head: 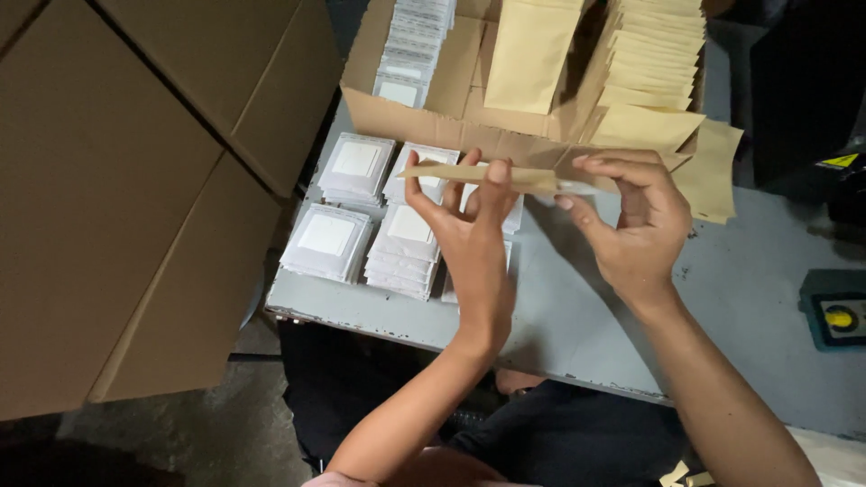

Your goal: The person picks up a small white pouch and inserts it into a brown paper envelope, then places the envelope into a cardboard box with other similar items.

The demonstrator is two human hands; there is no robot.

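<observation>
Two bare hands met over a grey table, seen from above. Between them they held one flat tan envelope edge-on, level, just above the table's middle. The left hand, at about 9 o'clock from the envelope's centre, had its fingers spread and upright, the thumb and fingertips closed lightly on the envelope's near side. The right hand, at 3 o'clock, pinched the envelope's other end between curled fingers and thumb.

On the table under and left of the hands, at 8 o'clock, lay white square packets in stacks: four stacks showed clearly, and a fifth and sixth were partly hidden behind the left hand, so the count is unsure.

At 12 o'clock sat one open cardboard box. Inside it were one row of white packets on the left, one tan envelope leaning in the middle, and one fanned pile of tan envelopes on the right, too many to count.

At 9 o'clock, far left, stood large closed cartons. At 4 o'clock a dark unit with one yellow button sat at the edge.
</observation>
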